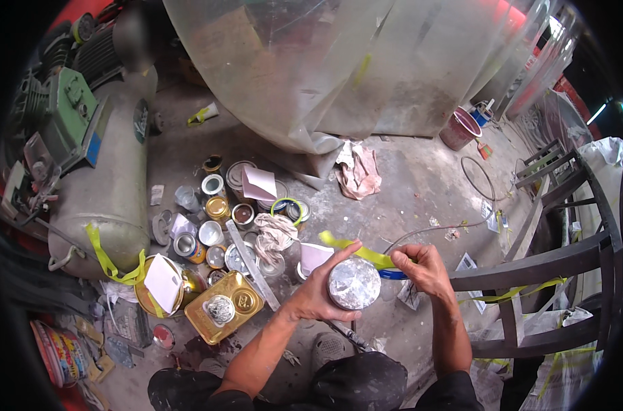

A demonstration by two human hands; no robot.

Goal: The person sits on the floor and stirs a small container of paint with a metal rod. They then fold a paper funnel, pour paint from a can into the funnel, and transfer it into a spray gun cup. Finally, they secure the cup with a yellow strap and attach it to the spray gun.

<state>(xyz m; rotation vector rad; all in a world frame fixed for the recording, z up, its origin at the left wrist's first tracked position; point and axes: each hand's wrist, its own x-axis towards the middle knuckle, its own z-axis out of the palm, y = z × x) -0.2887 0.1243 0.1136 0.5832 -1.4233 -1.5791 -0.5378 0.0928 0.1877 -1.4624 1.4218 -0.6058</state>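
Observation:
My left hand (316, 293) is wrapped round a small round can (354, 283), whose top is smeared with white and grey paint. Between the fingers of my right hand (424, 272) is the end of a yellow-green strip of tape (370, 255). The strip stretches left past the far side of the can, and its other end hangs loose by my left fingertips. A blue rounded edge (393, 275) shows just under my right fingers; what it belongs to is mostly hidden.
Left of my hands stand several paint cans (217, 207), a gold rectangular tin (205, 316) and a crumpled rag (276, 231). An air compressor tank (106, 178) fills the far left. Plastic sheeting (407, 82) hangs ahead. A dark wooden frame (530, 264) and a maroon bucket (460, 130) are right.

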